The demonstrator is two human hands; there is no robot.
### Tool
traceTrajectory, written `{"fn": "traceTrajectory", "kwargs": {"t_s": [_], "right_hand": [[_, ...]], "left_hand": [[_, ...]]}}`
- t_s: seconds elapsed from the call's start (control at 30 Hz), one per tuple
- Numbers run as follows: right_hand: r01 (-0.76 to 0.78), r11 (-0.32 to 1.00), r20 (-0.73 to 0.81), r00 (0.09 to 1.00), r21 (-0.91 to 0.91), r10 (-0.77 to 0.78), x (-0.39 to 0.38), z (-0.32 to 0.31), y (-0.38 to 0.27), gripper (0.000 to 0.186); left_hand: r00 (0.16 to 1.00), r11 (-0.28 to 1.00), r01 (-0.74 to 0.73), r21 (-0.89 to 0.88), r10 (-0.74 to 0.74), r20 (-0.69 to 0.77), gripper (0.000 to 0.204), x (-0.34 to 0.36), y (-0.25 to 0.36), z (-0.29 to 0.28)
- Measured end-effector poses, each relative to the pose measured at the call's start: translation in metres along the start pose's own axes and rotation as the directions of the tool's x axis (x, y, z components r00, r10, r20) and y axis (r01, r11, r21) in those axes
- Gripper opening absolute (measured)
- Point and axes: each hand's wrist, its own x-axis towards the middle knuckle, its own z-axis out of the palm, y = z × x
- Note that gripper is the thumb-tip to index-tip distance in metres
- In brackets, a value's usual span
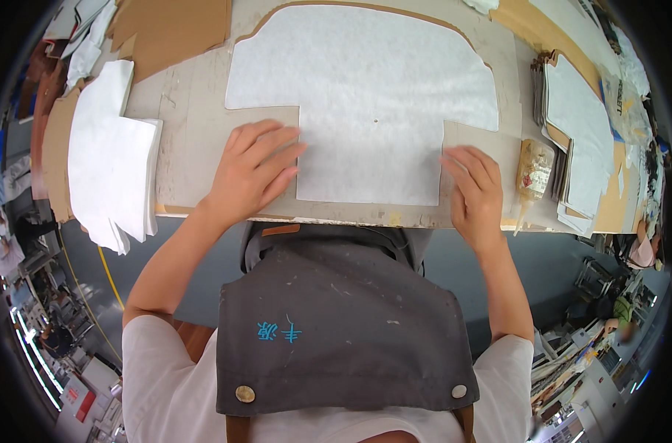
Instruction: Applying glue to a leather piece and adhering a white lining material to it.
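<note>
A large white sheet-like piece (pixel 371 88) lies flat on the table in front of me, broad at the far side and narrower toward me. A brown edge shows along its far rim. My left hand (pixel 253 168) is at the left edge of the narrower part, fingers apart and fingertips at the edge. At the opposite edge is my right hand (pixel 475 188), its fingers loosely bent and apart, the fingertips by the border. Neither hand holds anything that I can see.
White cut pieces (pixel 107 159) are stacked at the left, overhanging the front edge of the table (pixel 192 133). Brown sheets (pixel 175 33) lie at the far left. On the right are a squeeze bottle (pixel 534 173) with yellowish contents and another stack of white-topped pieces (pixel 581 129).
</note>
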Motion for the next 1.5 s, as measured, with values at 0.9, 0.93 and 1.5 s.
{"fn": "traceTrajectory", "kwargs": {"t_s": [0.9,0.93,1.5], "right_hand": [[-0.065,0.986,0.258,0.961,-0.151,0.102,0.067,0.051,0.001,0.056],[-0.077,0.986,0.270,0.956,-0.145,0.114,0.063,0.049,0.003,0.056],[-0.611,0.778,0.001,0.787,0.144,0.617,0.139,0.006,0.121,0.035]], "left_hand": [[0.975,0.988,0.082,0.130,-0.107,0.197,0.065,0.064,-0.019,0.030],[0.976,0.989,0.074,0.127,-0.098,0.194,0.065,0.065,-0.020,0.029],[0.967,0.967,0.241,-0.082,-0.246,-0.059,0.031,0.160,-0.102,0.027]]}}
